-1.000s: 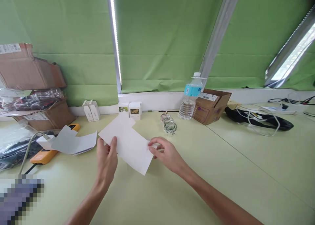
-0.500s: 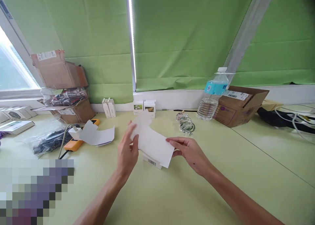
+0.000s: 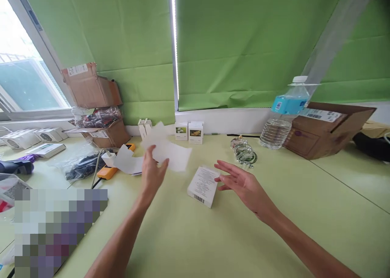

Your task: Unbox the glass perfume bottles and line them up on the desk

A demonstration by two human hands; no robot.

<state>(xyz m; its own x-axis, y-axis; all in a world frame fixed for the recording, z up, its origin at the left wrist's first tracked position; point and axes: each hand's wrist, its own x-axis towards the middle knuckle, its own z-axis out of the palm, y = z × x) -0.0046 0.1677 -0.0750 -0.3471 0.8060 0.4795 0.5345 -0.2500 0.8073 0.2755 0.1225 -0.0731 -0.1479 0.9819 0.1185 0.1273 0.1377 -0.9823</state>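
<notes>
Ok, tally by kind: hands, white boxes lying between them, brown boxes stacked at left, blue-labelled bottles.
Left hand and right hand: 2
White box lying between them: 1
Upper brown box and lower brown box: 2
Blue-labelled bottle: 1
Total: 6

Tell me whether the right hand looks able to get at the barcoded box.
Probably yes: the right hand is open, right by the barcoded box, and nothing visible blocks its way.

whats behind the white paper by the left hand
Two narrow white boxes show past the upper left edge of the white paper by the left hand; their lower right is covered, as is anything else directly behind it.
</notes>
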